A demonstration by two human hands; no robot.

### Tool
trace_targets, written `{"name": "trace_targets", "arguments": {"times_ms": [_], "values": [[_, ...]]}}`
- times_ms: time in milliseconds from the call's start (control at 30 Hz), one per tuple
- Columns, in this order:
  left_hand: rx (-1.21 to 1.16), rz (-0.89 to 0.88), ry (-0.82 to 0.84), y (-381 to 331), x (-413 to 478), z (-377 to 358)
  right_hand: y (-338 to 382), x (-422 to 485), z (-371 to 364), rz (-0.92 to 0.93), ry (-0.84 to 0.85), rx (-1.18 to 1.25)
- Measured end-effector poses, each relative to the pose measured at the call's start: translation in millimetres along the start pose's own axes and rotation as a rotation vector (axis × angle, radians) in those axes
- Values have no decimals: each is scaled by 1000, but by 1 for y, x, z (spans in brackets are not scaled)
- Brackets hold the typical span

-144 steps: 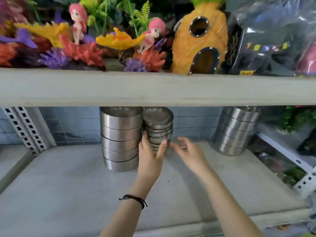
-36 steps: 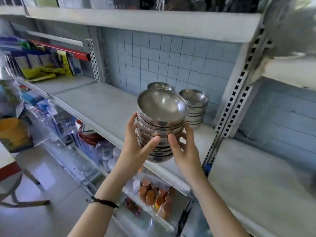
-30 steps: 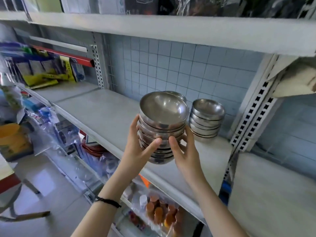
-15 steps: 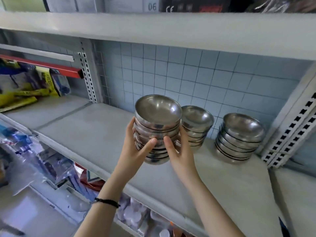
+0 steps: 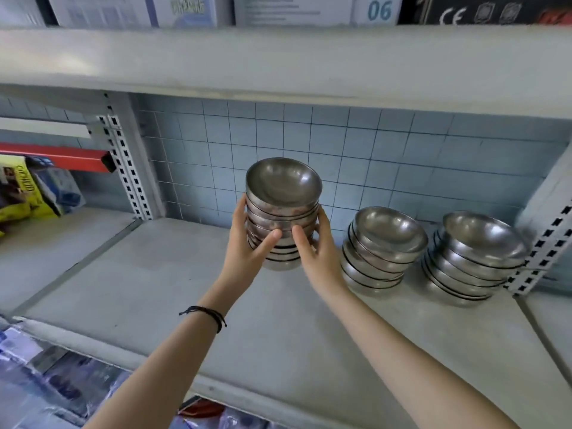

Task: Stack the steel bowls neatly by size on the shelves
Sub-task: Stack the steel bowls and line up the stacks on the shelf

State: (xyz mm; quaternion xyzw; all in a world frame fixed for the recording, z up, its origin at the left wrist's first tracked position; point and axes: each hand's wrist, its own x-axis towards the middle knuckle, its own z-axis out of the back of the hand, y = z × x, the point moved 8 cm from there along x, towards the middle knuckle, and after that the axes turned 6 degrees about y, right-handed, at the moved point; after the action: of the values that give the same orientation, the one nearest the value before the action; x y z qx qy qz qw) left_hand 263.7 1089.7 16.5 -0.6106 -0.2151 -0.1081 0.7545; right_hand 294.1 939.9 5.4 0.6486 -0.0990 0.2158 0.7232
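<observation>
Placement step, I reckon: left hand (image 5: 247, 252) and right hand (image 5: 320, 257) clasp the bowl stack (image 5: 283, 209) from both sides, low over the shelf (image 5: 148, 292), left of the nearest standing stack (image 5: 383, 246). Next call: set it level beside that 1, then release gently.

Bare board is lying open on the shelf (image 5: 148, 292) along its left edge and across the whole front edge. Toward the back right corner, the middle stack (image 5: 387, 233) and the right stack (image 5: 476, 246) are crowding together, the slotted upright (image 5: 544, 243) just beside the far one. The held stack (image 5: 283, 193), gripped by the left hand (image 5: 247, 247) and right hand (image 5: 317, 253), is filling the middle back, and the upper shelf (image 5: 278, 63) is capping headroom
</observation>
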Motion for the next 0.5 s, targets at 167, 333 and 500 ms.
{"name": "trace_targets", "arguments": {"times_ms": [167, 333, 500], "values": [[-5, 36, 15, 35, 12, 0, -32, 12, -6, -66, -9, -52], [-3, 63, 25, 56, 14, -4, -47, 13, -7, -103, -22, -89], [-22, 64, 32, 61, 15, -7, -49, 11, -4, -101, -57, -112]]}}
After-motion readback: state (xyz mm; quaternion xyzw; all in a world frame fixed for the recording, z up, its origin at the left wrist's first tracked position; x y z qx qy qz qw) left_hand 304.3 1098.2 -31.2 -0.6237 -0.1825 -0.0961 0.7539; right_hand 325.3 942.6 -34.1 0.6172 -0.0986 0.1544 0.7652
